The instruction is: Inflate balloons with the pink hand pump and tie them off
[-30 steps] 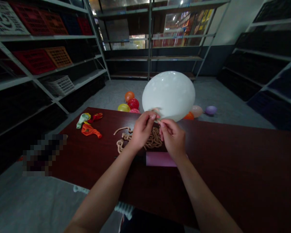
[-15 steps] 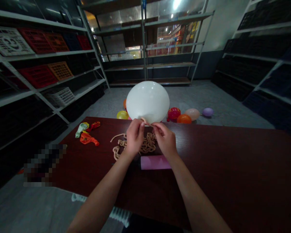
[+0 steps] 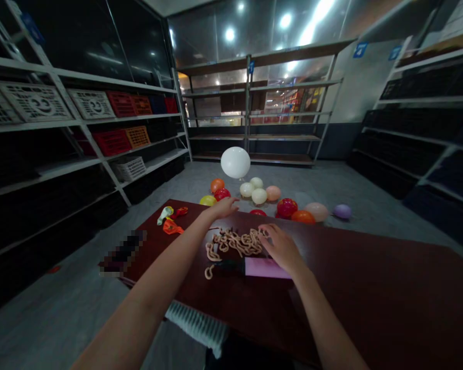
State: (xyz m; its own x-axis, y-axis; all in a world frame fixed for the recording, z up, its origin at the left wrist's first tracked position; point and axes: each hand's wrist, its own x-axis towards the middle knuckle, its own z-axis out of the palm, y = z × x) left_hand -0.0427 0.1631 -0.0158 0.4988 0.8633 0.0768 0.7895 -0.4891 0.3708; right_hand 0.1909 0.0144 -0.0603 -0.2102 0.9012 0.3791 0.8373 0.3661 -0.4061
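Observation:
A large white balloon (image 3: 235, 162) is in the air beyond the table's far edge, apart from both hands. My left hand (image 3: 223, 207) reaches forward over that edge, fingers stretched out with nothing in them. My right hand (image 3: 281, 245) is open too, fingers apart, just above the right end of a tangled beige cord (image 3: 237, 241); I cannot tell whether it touches the cord. Under my right wrist lies a pink cylinder with a black end (image 3: 266, 267), partly hidden by the hand.
Uninflated balloons (image 3: 172, 226) and a blurred-out object (image 3: 124, 253) lie on the left of the dark red table (image 3: 389, 288). Several inflated balloons (image 3: 259, 196) rest on the floor beyond. Shelves with crates (image 3: 118, 141) line the left, and bare metal shelving (image 3: 250, 137) stands behind.
Both hands have let go of the white balloon and come apart. It has moved away, beyond the table. My right hand has come back toward the cord. The view has tilted up.

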